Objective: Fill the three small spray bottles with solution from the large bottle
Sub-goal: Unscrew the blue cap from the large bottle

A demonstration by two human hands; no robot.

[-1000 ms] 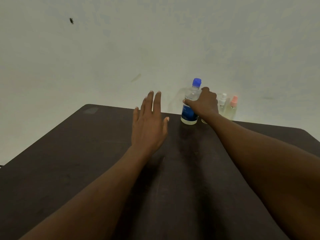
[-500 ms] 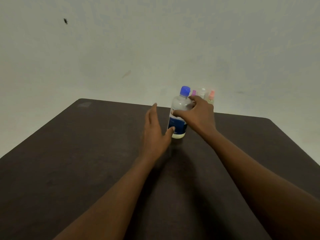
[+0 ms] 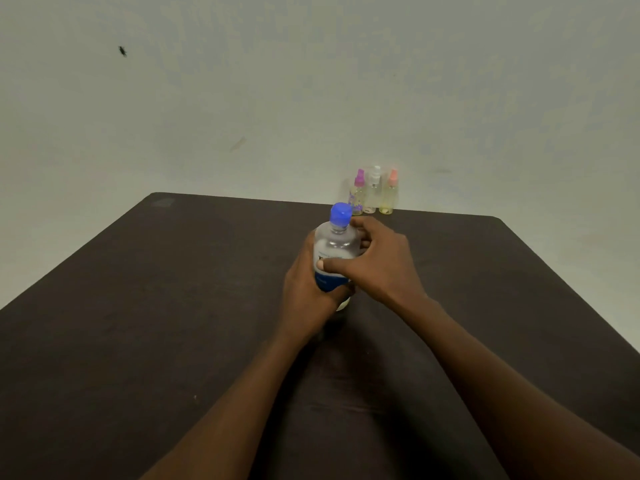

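Both the left hand (image 3: 304, 289) and right hand (image 3: 377, 261) grip the smooth, capped large bottle (image 3: 334, 251) at mid-body, probably heavy with liquid, thin-walled and squeezable.

Plain room: dark table (image 3: 173, 306), blank wall (image 3: 311, 81)

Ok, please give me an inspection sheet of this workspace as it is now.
Surface: dark brown table.
Job's things: large bottle, blue cap on, roughly upright, mid-table; purple-topped spray bottle, white-topped spray bottle and orange-topped spray bottle in a row at the far edge.
Clutter: nothing seen.
Grippers: left hand and right hand both grip the large bottle.
Cables: nothing seen.
Surroundings: pale wall with a small dark mark.
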